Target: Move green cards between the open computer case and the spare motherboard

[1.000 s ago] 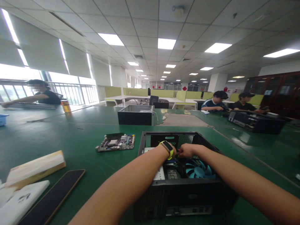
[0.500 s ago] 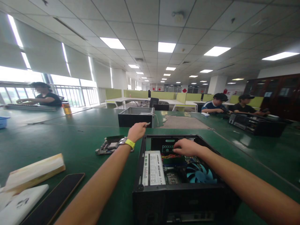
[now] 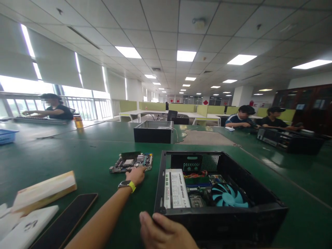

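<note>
My left hand [image 3: 136, 175], with a yellow-strapped watch on its wrist, is at the near edge of a bare motherboard [image 3: 132, 161] lying flat on the green table. Its index finger stretches along that edge and its thumb is apart; I see nothing held. My right hand [image 3: 166, 232] is in front of the near left corner of an open black computer case [image 3: 228, 218]. Its fingers are curled together, and what they hold, if anything, is hidden. Inside the case show a white-labelled power supply [image 3: 177, 189] and a blue fan [image 3: 228, 195].
On the left lie a dark phone-like slab [image 3: 66, 219], a white box [image 3: 33, 226] and a long carton [image 3: 45, 190]. Another case [image 3: 153, 135] stands farther back. A blue basket [image 3: 7, 136] is at far left. Several people sit at the tables, one beside a black case [image 3: 287, 140].
My left hand has come down and back from above the table to the motherboard; the small thing in it no longer shows. My right hand has left the case's inside for its near left corner.
</note>
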The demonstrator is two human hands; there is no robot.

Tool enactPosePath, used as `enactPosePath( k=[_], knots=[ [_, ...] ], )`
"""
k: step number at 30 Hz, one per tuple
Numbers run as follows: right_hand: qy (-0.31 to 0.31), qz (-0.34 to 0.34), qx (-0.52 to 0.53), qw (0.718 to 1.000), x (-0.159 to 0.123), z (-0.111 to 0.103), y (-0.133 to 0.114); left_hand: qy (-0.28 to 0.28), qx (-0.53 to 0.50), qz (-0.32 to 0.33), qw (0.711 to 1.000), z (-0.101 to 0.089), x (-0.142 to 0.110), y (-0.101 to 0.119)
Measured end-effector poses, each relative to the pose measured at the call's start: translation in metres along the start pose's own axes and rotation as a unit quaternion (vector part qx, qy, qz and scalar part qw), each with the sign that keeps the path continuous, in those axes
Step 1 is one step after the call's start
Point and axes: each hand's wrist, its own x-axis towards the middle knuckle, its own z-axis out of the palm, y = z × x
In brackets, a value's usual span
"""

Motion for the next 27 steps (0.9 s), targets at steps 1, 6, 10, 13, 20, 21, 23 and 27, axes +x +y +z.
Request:
enactPosePath(
  k=[1,6,10,13,20,21,23,27],
  knots=[
    [-0.016,-0.030,-0.014,0.999,-0.003,0.002,0.007,0.004,0.005,0.001,1.000,0.004,0.001,-0.002],
    [-0.051,-0.100,-0.036,0.993,-0.007,0.001,0.032,0.025,0.033,0.003,0.999,0.020,0.011,-0.015],
    [-0.085,-0.099,0.003,0.991,-0.005,0.005,0.039,0.036,0.058,0.039,0.997,0.023,0.013,-0.022],
    [-0.154,-0.067,0.051,0.984,-0.007,0.014,0.050,0.050,0.067,0.070,0.994,0.023,0.012,-0.024],
    [-0.278,0.035,0.105,0.954,-0.042,0.053,0.108,0.070,0.053,0.105,0.991,0.021,-0.005,-0.019],
    [-0.294,0.057,0.107,0.948,-0.051,0.059,0.119,0.072,0.050,0.109,0.990,0.021,-0.009,-0.017],
    [-0.318,0.103,0.109,0.936,-0.069,0.069,0.141,0.076,0.044,0.120,0.989,0.020,-0.016,-0.014],
    [-0.351,0.176,0.088,0.916,-0.103,0.074,0.182,0.072,0.026,0.133,0.988,0.019,-0.025,-0.011]
  ],
)
